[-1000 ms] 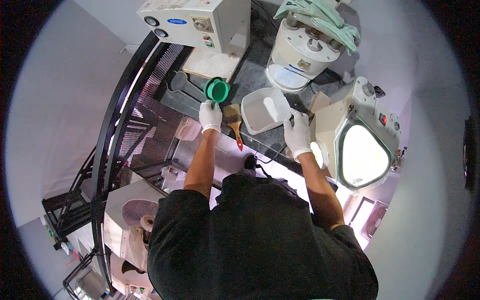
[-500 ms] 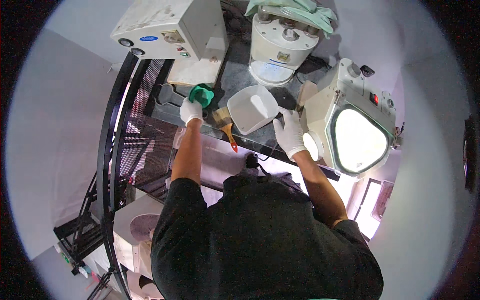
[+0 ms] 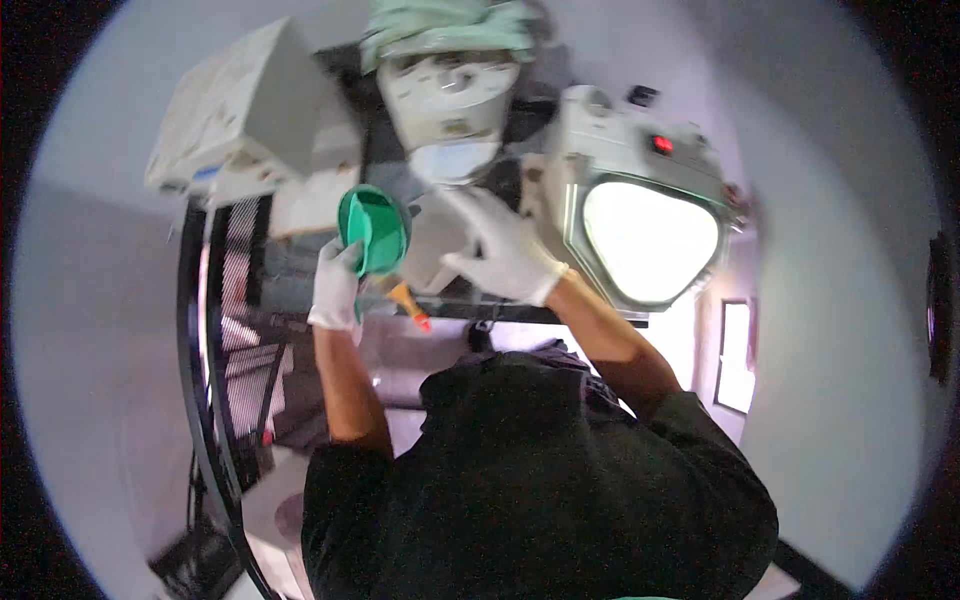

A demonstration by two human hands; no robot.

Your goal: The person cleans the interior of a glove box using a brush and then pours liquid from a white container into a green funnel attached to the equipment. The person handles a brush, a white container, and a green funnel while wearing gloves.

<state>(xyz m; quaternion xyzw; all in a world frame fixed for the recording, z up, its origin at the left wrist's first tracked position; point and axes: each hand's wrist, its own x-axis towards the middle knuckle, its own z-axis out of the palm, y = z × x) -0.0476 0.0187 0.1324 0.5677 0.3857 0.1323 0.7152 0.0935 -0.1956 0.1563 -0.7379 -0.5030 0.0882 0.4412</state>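
A green bowl is raised above the worktop, tipped so that its inside shows, with a lighter green shape within it. My left hand, in a white glove, grips its near rim. My right hand, gloved as well, reaches over a white square tub with thumb and fingers apart. It covers the tub's right part, and I cannot tell whether it touches the tub. Between my hands, at the worktop's near edge, lies a flat paintbrush with an orange, red-tipped handle, partly behind the bowl.
At the left stands a white boxy machine. Behind the tub is a pale rounded machine with light green cloth-like material on top. A machine with a bright lit window stands close by my right arm. Black metal railing runs down the left.
My left hand has lifted the green bowl and tipped it. My right hand has moved from beside the tub to over it. The view has shifted and blurred.
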